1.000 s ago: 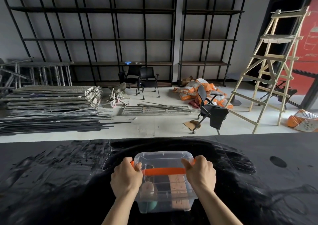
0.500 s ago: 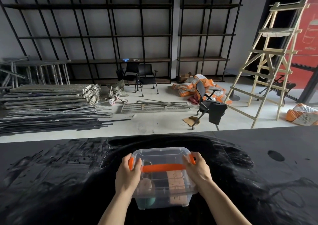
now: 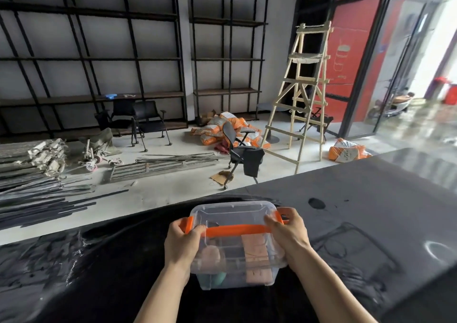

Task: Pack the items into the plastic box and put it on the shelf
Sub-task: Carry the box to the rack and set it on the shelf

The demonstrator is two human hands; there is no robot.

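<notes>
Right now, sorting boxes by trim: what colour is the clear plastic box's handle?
Orange handle, clearest in the head view.

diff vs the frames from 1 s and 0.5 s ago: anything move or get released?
The view swung right, bringing the red glass doorway into sight. The clear plastic box with orange handle sits slightly tilted. Nothing released: left hand and right hand still grip its orange end latches, lid on, items inside, over the black table.

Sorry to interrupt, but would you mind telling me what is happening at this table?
A person grips a clear plastic box with both hands: the left hand and the right hand sit at the ends by its orange latches. The lid is on, with items visible inside. The box is at the dark table, not yet on the black shelves across the room.
</notes>
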